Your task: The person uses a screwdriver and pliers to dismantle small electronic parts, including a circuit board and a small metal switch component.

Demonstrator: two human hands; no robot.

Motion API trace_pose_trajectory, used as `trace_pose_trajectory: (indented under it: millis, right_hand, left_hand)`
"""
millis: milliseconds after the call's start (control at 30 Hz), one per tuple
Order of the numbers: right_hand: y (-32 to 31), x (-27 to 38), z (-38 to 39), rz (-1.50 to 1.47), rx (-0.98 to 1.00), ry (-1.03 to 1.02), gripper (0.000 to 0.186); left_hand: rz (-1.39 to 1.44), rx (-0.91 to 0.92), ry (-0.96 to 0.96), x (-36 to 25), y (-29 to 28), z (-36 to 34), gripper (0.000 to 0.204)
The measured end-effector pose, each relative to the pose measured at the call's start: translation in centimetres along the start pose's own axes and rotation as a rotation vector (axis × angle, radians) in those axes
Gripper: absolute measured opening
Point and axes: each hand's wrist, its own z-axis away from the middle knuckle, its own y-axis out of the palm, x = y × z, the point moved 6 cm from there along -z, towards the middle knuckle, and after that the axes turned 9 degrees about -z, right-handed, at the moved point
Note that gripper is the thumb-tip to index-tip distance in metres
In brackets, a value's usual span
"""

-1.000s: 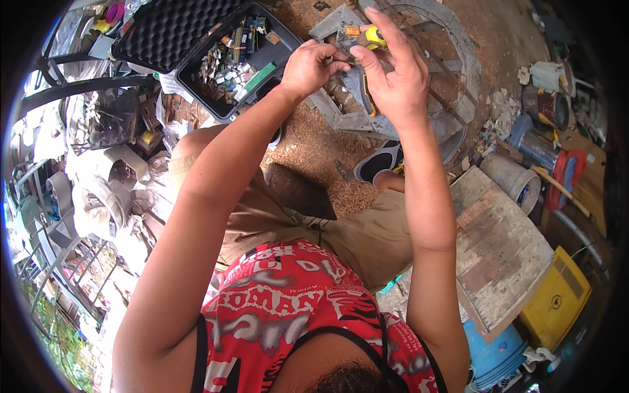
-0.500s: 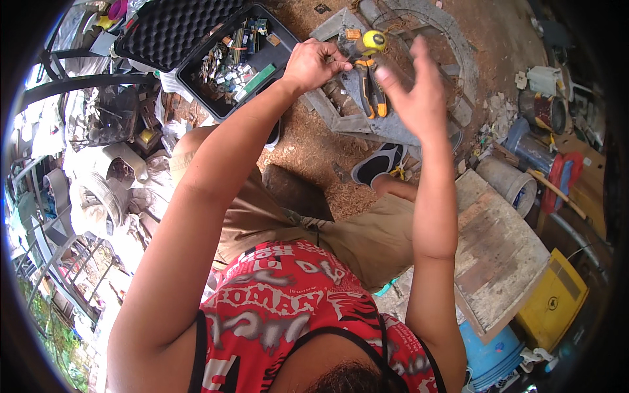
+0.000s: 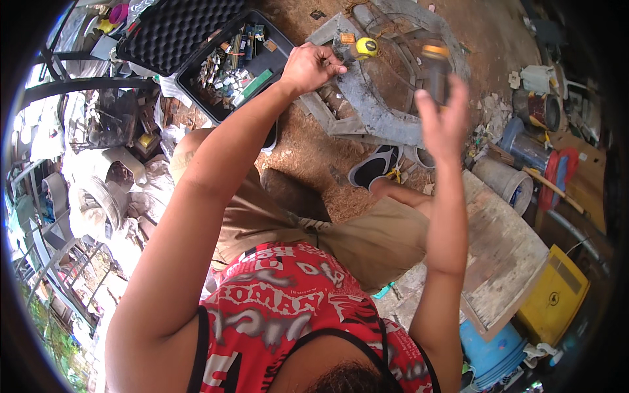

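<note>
My left hand (image 3: 309, 68) is closed in a pinch above the near-left part of a grey, ring-shaped concrete piece (image 3: 386, 121). Whatever lies between its fingertips is too small to make out. Just beyond those fingertips, a stubby yellow-and-black tool handle (image 3: 367, 46) rests on the ring, beside a small orange-brown piece (image 3: 347, 38). Over the ring's right side, my right hand (image 3: 445, 124) is blurred by motion. Along its fingers is a smeared pair of pliers with dark and orange handles (image 3: 435, 73), which it appears to grip.
An open black foam-lined case (image 3: 216, 119) holds circuit-board pieces and a green strip (image 3: 255, 85). Right of my legs are a worn wooden board (image 3: 501, 255), a yellow panel (image 3: 557, 295), blue buckets (image 3: 491, 354) and a grey bucket (image 3: 504, 183). Scrap crowds the left side.
The pliers have left their spot on the concrete ring and shifted right with my right hand. My left hand has drawn slightly left, still pinched. The yellow handle has shifted slightly left.
</note>
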Motion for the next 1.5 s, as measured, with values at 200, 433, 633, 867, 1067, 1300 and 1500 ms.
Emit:
trace_pose_trajectory:
  millis: [200,433,633,867,1067,1300,1500]
  right_hand:
    - [-3.2,9.2,0.8,0.052,0.054,-0.645,0.063]
    - [0.1,6.7,0.8,0.129,0.207,-0.399,0.071]
    - [-2.5,9.9,0.1,-0.056,0.017,-0.546,0.066]
    - [0.9,7.3,1.2,0.152,0.235,-0.372,0.065]
    - [-2.0,8.1,0.1,-0.095,0.008,-0.379,0.066]
    - [-2.2,6.5,2.4,-0.141,-0.038,-0.434,0.067]
    - [-0.7,10.4,1.9,0.047,0.037,-0.661,0.069]
  left_hand:
    - [-0.003,-0.039,0.026,0.2,-0.2,0.7,0.028]
    - [0.025,-0.008,0.021,-0.4,-0.3,0.4,0.027]
    - [-0.022,-0.006,0.011,0.1,-0.3,0.8,0.027]
    - [-0.026,0.000,0.036,-0.2,-0.1,0.6,0.029]
    - [-0.006,-0.017,0.046,-0.1,-0.4,0.6,0.028]
    - [-0.001,0.064,-0.010,-0.5,0.0,0.5,0.026]
    - [-0.015,-0.005,0.027,0.1,-0.1,0.3,0.026]
